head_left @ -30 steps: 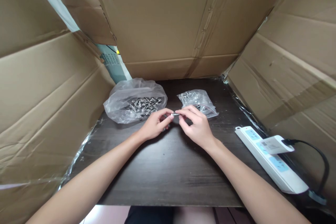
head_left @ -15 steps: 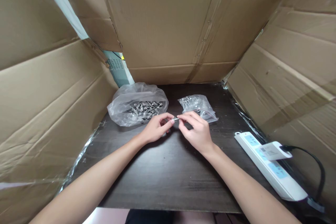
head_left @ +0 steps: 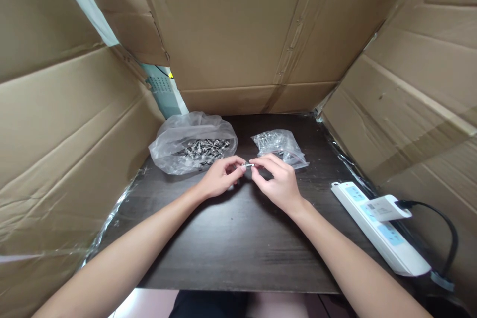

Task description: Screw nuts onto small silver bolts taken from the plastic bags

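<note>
Left hand [head_left: 219, 181]: pinching one end of a small metal screw [head_left: 248, 164] with thumb and fingertip.
Right hand [head_left: 278, 184]: pinching the other end of the same screw, fingers curled.
Screw: up in the air between both hands, just above the dark worktop [head_left: 238, 243].
Change: hardly any from a second ago; same grip, same spot, so the fiddly finger work looks to be going on.
Left of hands: big clear bag of screws [head_left: 192, 146], open and full.
Right of hands: small clear bag [head_left: 279, 146], near the fingers.
Far right: white power strip [head_left: 376, 226] with black cable, well apart.
Around: cardboard walls [head_left: 55, 134] on three sides; nothing blocking the hands.
</note>
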A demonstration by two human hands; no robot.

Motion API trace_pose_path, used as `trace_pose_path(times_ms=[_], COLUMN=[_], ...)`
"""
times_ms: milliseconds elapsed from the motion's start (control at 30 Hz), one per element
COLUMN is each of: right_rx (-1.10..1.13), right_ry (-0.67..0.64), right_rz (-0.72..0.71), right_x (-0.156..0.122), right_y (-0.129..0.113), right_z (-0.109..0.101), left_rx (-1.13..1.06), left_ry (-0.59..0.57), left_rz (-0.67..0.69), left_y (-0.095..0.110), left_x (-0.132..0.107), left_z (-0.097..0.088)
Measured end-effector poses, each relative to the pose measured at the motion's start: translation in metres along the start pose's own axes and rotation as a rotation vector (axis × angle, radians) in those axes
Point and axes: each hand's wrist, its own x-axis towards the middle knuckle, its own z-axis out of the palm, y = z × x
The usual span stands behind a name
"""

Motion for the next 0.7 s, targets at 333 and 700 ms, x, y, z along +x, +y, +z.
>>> trace_pose_path(times_ms=[333, 700], right_rx=[0.116, 0.223], right_ry=[-0.005, -0.084], right_rz=[0.128, 0.231], right_x=[0.0027, -0.0006], right_y=[0.0003, 0.0032], right_z=[-0.0012, -0.0007], left_rx=[0.020, 0.071], left_ry=[-0.010, 0.001], left_rz=[0.008, 0.025], left_y=[0.0041, 0.0002], left_x=[-0.0005, 0.0001], left_z=[0.0000, 0.0010])
